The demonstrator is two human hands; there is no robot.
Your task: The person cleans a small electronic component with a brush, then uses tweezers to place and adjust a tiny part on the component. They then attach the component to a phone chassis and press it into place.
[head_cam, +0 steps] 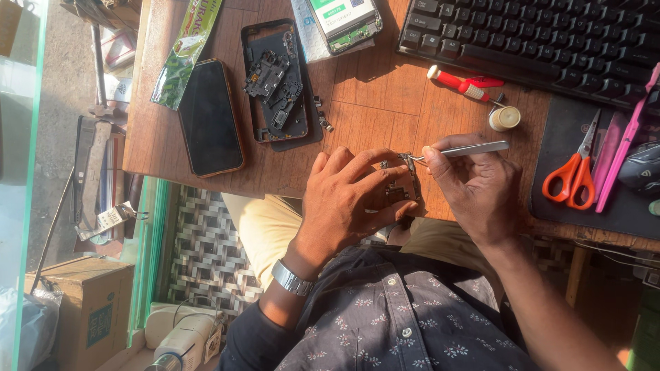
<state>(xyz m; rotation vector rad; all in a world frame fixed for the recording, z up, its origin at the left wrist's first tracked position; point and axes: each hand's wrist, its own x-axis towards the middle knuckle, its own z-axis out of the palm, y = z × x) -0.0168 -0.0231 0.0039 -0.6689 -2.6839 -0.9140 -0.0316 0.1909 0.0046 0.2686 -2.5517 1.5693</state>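
My left hand (347, 196) presses down on a small dark circuit board (400, 187) at the near edge of the wooden table (385, 96), fingers spread over it. My right hand (474, 182) grips silver tweezers (459, 151), whose tips touch the top of the board. Most of the board is hidden under my fingers.
A black phone (210, 117) and an opened phone back with loose parts (278, 82) lie to the left. A red screwdriver (459, 83), a small round pot (504, 118), orange scissors (576, 168), a pink tool (625, 141) and a black keyboard (543, 38) are on the right.
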